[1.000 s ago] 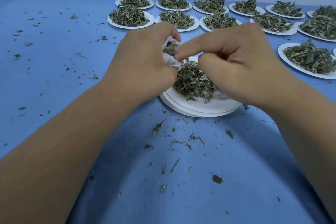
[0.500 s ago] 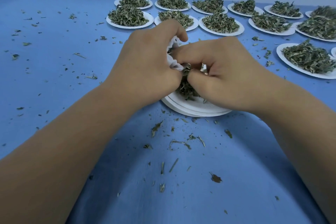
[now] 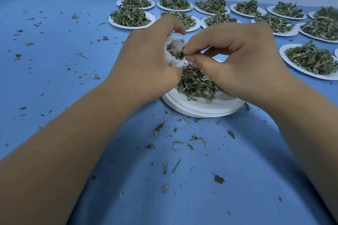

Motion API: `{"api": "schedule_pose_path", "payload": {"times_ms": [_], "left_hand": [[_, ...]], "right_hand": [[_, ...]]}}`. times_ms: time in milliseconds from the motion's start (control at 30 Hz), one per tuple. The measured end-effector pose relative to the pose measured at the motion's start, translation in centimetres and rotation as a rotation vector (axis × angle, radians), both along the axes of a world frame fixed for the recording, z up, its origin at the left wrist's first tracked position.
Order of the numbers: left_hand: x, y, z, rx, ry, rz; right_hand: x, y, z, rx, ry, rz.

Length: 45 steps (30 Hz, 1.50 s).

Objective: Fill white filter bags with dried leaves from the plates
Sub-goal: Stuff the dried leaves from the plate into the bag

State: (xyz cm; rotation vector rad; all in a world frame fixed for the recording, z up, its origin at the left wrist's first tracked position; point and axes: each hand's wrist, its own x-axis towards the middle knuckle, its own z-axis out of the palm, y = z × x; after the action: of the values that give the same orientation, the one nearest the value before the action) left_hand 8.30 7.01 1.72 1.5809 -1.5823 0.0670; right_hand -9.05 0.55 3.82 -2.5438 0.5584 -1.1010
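Both work over the plate [image 3: 201,108] beneath, probably catching spills: left hand [image 3: 146,64] grips the white filter bag [image 3: 173,44] open-mouthed; right hand [image 3: 237,60] pinches dried leaves [image 3: 181,54] at it.

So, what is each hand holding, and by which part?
Left hand grips the white filter bag round its body, below the open mouth. Right hand pinches dried leaves between fingers.
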Motion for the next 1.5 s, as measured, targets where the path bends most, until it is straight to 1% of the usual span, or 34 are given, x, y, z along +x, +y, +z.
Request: {"api": "schedule_pose_path", "payload": {"times_ms": [67, 167, 300, 400, 433, 500, 567, 600, 633, 700, 767, 833, 933, 1000, 1133, 1200, 1333, 1433, 1500], "left_hand": [[-0.2, 0.0, 0.0, 0.003, -0.027, -0.002], [-0.4, 0.1, 0.0, 0.003, -0.066, 0.001], [-0.5, 0.2, 0.1, 0.003, -0.061, -0.030], [-0.6, 0.3, 0.1, 0.011, -0.053, -0.046], [-0.6, 0.3, 0.0, 0.012, -0.049, -0.045], [-0.5, 0.2, 0.0, 0.002, -0.045, -0.035], [-0.3, 0.1, 0.1, -0.004, -0.019, -0.036], [-0.2, 0.1, 0.1, -0.007, -0.008, -0.041], [-0.2, 0.2, 0.1, -0.010, -0.003, -0.047], [-0.2, 0.1, 0.1, -0.016, -0.017, -0.050], [-0.1, 0.0, 0.0, -0.018, -0.038, -0.051], [-0.1, 0.0, 0.0, -0.022, -0.044, -0.063], [0.1, 0.1, 0.0, -0.028, -0.025, -0.053], [0.3, 0.1, 0.1, -0.005, 0.007, -0.039], [0.5, 0.0, 0.1, 0.013, 0.026, -0.044], [0.5, 0.0, 0.0, -0.003, 0.007, -0.044], [0.0, 0.1, 0.1, -0.008, -0.033, -0.080], [-0.1, 0.2, 0.1, -0.020, -0.042, -0.080], [-0.1, 0.2, 0.2, -0.038, -0.055, -0.074]], "right_hand": [[-0.1, 0.1, 0.2, -0.016, -0.032, -0.017], [0.1, 0.4, 0.3, 0.012, -0.055, -0.021], [0.7, 1.0, -0.3, -0.028, 0.027, -0.008], [0.4, 0.7, -0.3, 0.034, 0.113, 0.043], [0.3, 0.7, -0.2, 0.043, 0.092, 0.058], [0.0, 0.5, 0.0, 0.066, -0.048, 0.046], [-0.1, 0.0, 0.3, 0.113, -0.184, -0.027], [-0.2, -0.2, 0.5, 0.141, -0.199, -0.057], [-0.2, -0.4, 0.6, 0.178, -0.169, -0.065], [0.0, -0.5, 0.5, 0.268, -0.048, -0.032], [0.2, -0.5, 0.1, 0.277, 0.011, -0.013], [0.3, -0.6, -0.1, 0.273, -0.022, -0.017], [0.0, -1.0, 0.2, 0.394, -0.097, -0.002], [-0.3, -1.1, 0.4, 0.459, -0.104, 0.014], [-0.3, -1.1, 0.5, 0.500, -0.122, 0.014], [-0.2, -0.9, 0.5, 0.510, -0.141, 0.031], [0.4, -0.2, 0.6, 0.456, -0.180, 0.063], [0.6, 0.4, 0.5, 0.296, -0.166, 0.008], [0.6, 0.9, 0.8, 0.163, -0.119, -0.022]]}}
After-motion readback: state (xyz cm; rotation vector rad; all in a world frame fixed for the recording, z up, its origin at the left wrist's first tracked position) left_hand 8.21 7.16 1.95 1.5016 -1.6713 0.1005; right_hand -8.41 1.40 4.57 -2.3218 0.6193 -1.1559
